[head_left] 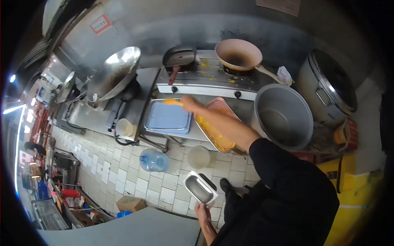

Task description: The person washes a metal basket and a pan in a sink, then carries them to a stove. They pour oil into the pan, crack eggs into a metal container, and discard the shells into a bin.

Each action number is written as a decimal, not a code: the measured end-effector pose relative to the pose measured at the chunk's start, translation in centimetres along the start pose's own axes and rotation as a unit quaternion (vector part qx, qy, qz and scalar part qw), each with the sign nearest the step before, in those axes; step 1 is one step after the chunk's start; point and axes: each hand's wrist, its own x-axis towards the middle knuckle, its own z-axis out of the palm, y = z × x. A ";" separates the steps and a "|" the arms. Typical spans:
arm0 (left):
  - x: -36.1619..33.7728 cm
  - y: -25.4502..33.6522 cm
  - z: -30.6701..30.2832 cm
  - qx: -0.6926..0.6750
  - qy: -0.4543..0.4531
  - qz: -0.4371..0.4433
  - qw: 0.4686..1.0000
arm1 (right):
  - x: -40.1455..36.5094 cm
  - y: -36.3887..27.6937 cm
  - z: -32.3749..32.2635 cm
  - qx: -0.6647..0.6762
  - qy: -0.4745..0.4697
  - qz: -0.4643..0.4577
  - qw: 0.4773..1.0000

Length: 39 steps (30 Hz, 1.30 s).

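My right hand (188, 103) is closed on the handle end of an orange-yellow utensil (171, 101), stretched over the right part of a blue tray (168, 116). Beneath my right forearm, partly hidden by it, lies a metal tray (205, 134) with yellow food. Low in the view, my left hand (202, 212) grips the near end of a small rectangular steel pan (200, 187), tilted above the tiled floor. The inside of this pan looks greyish, and its contents are hard to make out.
Behind stands a stove (207, 89) with a dark square pan (179, 57) and a beige frying pan (239, 55). A large grey pot (283, 117) is at right, a wok (115, 76) at left. A water jug (154, 160) and bucket (199, 157) stand on the floor.
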 end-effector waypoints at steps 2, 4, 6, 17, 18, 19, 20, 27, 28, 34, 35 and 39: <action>-0.3 0.8 -0.2 0.004 -0.007 0.005 1.000 | -1.7 1.9 -8.8 0.060 0.078 -0.050 0.994; -0.3 1.3 -0.4 -0.002 -0.015 0.015 1.000 | -5.0 4.8 -19.0 0.012 0.073 -0.044 0.996; -0.3 1.8 0.0 0.005 -0.010 0.003 1.000 | -7.6 10.3 -26.3 -0.088 0.133 -0.078 0.984; 2.8 2.7 3.8 0.031 -0.055 0.015 0.998 | -15.0 28.2 -36.3 -0.090 0.155 0.225 0.958; 2.6 3.0 4.1 0.030 -0.057 0.023 0.998 | -15.0 28.6 -36.0 -0.085 0.138 0.207 0.965; 2.5 3.2 4.4 0.033 -0.053 0.023 0.998 | -14.8 29.1 -36.1 -0.081 0.124 0.188 0.971; 2.5 3.4 4.8 0.033 -0.050 0.025 0.998 | -14.4 29.5 -36.1 -0.085 0.105 0.231 0.964; 2.4 3.6 7.6 0.056 -0.031 0.055 0.996 | -15.5 27.8 -37.4 -0.135 0.051 0.213 0.966; 2.4 3.4 8.0 0.057 -0.026 0.057 0.996 | -15.7 28.0 -37.4 -0.137 0.049 0.204 0.968; 2.7 2.4 9.8 0.059 -0.008 0.062 0.996 | -16.3 28.6 -38.4 -0.111 0.038 0.193 0.974; 2.7 2.3 10.2 0.062 -0.011 0.063 0.996 | -16.7 28.8 -39.1 -0.106 0.084 0.218 0.967; 2.0 2.1 11.5 0.087 -0.012 0.064 0.994 | -20.5 30.6 -40.9 -0.158 0.228 0.312 0.909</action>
